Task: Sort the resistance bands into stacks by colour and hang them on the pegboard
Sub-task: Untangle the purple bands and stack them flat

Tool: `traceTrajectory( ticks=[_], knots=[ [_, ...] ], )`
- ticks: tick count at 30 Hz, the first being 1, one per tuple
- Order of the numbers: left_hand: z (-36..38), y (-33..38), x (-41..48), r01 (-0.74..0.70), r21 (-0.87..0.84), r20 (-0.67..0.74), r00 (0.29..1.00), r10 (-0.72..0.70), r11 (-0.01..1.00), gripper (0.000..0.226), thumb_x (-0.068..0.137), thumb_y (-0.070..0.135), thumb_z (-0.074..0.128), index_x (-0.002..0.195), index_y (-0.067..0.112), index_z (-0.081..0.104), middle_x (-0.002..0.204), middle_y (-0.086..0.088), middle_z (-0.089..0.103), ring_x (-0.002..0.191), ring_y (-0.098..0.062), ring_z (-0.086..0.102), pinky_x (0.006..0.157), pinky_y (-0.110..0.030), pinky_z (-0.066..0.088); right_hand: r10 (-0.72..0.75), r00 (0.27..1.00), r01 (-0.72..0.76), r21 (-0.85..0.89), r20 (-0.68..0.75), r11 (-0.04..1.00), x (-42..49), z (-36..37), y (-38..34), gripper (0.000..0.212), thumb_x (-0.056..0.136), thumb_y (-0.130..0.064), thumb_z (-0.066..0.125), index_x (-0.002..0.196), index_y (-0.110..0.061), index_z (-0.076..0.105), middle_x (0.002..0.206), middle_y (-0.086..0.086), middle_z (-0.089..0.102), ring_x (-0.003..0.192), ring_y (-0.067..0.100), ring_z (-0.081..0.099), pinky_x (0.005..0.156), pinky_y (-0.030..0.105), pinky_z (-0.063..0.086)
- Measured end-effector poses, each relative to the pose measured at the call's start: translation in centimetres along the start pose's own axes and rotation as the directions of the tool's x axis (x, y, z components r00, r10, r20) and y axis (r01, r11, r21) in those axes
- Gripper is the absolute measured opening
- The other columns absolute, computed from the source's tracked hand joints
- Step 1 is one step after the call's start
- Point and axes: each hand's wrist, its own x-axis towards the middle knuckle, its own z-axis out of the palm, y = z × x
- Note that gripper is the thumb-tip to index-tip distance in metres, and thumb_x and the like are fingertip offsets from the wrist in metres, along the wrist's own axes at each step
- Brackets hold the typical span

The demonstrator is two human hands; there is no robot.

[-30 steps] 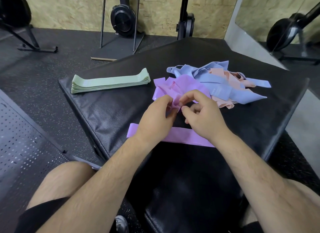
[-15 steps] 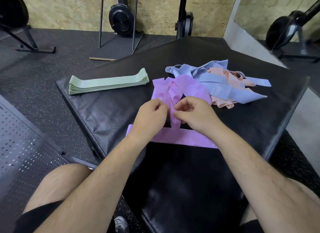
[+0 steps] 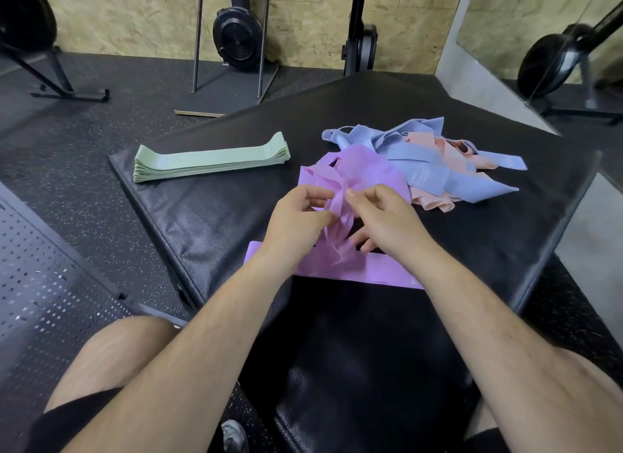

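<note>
Nearest me, a flat purple band [image 3: 387, 277] lies left to right across the black pad [image 3: 202, 223]. Just beyond it, my left hand [image 3: 296, 216] and right hand [image 3: 387, 216] both pinch a crumpled purple band [image 3: 340, 213] that runs lengthwise toward me. Farther left, the green stack [image 3: 209, 162] lies crosswise.

A crumpled purple band [image 3: 338, 216], twisted along its length, is pinched between the fingers [image 3: 365, 196] of the left hand [image 3: 296, 223] and the right hand [image 3: 391, 219]. Just under them a flat purple band [image 3: 381, 273] lies stretched out. Just beyond the fingertips sits a loose purple heap [image 3: 360, 171], tangled with blue bands [image 3: 435, 179] and peach bands [image 3: 435, 203] to their right. A neat green stack [image 3: 209, 162] lies well to their left, the perforated black pegboard [image 3: 43, 277] farther left.
</note>
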Motion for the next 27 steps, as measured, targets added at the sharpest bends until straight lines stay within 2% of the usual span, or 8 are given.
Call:
traceTrajectory(
  ticks=[3,6,11,14,17,20,22,27],
  knots=[
    [-0.2,0.1,-0.4,-0.025,0.0,0.105,0.994,0.024,1.0,0.027,0.078,-0.001,0.07,0.095,0.02,0.07,0.09,0.001,0.071,0.08,-0.014,0.064,0.076,-0.035,0.052,0.0,0.999,-0.001,-0.016,-0.036,1.0,0.7,0.0,0.3,0.034,0.097,-0.054,0.059,0.109,-0.022,0.063,0.092,-0.005,0.073,0.068,0.011,0.072,0.057,0.026,0.051],
    [-0.4,0.2,-0.6,0.016,-0.054,0.154,0.988,-0.008,0.998,0.022,0.072,0.005,0.065,0.091,0.015,0.07,0.085,-0.002,0.07,0.078,-0.021,0.066,0.082,-0.042,0.056,-0.006,0.999,0.007,0.023,-0.039,1.0,1.3,0.0,0.5,0.029,0.092,-0.042,0.072,0.112,-0.021,0.069,0.1,-0.008,0.071,0.085,0.002,0.067,0.068,0.019,0.046],
    [-0.2,0.8,-0.8,0.069,-0.278,0.047,0.997,-0.058,0.958,0.005,0.082,0.014,0.059,0.083,0.013,0.055,0.077,-0.005,0.059,0.065,-0.019,0.061,0.069,-0.038,0.054,-0.119,0.993,0.12,0.037,-0.018,0.992,1.2,0.0,0.5,0.026,0.086,-0.012,0.079,0.11,-0.019,0.068,0.105,-0.011,0.069,0.09,0.003,0.062,0.074,0.007,0.048],
    [-0.1,0.5,-0.2,0.096,-0.278,-0.015,0.994,-0.105,0.956,0.02,0.094,0.03,0.066,0.09,0.015,0.053,0.086,-0.002,0.06,0.064,-0.01,0.062,0.068,-0.03,0.053,-0.181,0.983,0.18,0.042,0.022,0.983,0.7,-0.2,0.3,0.028,0.085,-0.006,0.079,0.109,-0.016,0.068,0.104,-0.015,0.067,0.089,0.003,0.06,0.08,0.009,0.049],
    [0.1,0.1,0.2,0.105,-0.29,-0.033,0.992,-0.12,0.951,0.028,0.088,0.036,0.074,0.102,0.017,0.059,0.093,0.002,0.067,0.077,-0.016,0.063,0.072,-0.034,0.05,-0.197,0.97,0.187,0.077,0.142,0.979,0.0,-1.1,0.2,0.029,0.083,-0.002,0.079,0.107,-0.013,0.066,0.102,-0.007,0.069,0.086,0.007,0.064,0.075,0.013,0.051],
    [0.3,0.0,0.3,0.041,-0.229,-0.071,0.996,-0.059,0.973,0.027,0.085,0.017,0.076,0.106,0.023,0.06,0.102,0.004,0.07,0.087,-0.009,0.065,0.083,-0.031,0.053,-0.137,0.972,0.125,0.075,0.193,0.989,-0.5,-1.4,0.2,0.03,0.084,-0.009,0.08,0.105,-0.017,0.061,0.099,-0.003,0.068,0.08,0.008,0.064,0.067,0.02,0.05],
    [0.2,0.5,0.0,-0.012,-0.202,-0.065,0.998,-0.001,0.979,0.034,0.083,0.006,0.075,0.106,0.025,0.059,0.106,0.008,0.069,0.084,0.001,0.063,0.077,-0.02,0.051,-0.081,0.993,0.073,0.088,0.088,0.993,-0.6,-1.5,0.2,0.028,0.087,-0.021,0.078,0.106,-0.019,0.056,0.1,0.0,0.069,0.075,0.008,0.067,0.065,0.025,0.045],
    [0.1,1.1,-1.3,-0.12,-0.217,0.079,0.987,0.14,0.969,0.045,0.08,-0.008,0.07,0.113,0.02,0.057,0.112,0.003,0.069,0.081,-0.014,0.062,0.074,-0.034,0.054,-0.009,0.998,0.019,0.175,-0.057,0.984,-0.5,-1.7,0.0,0.042,0.091,-0.044,0.072,0.125,-0.027,0.054,0.103,-0.009,0.072,0.075,-0.003,0.07,0.07,0.023,0.045]
  ],
)
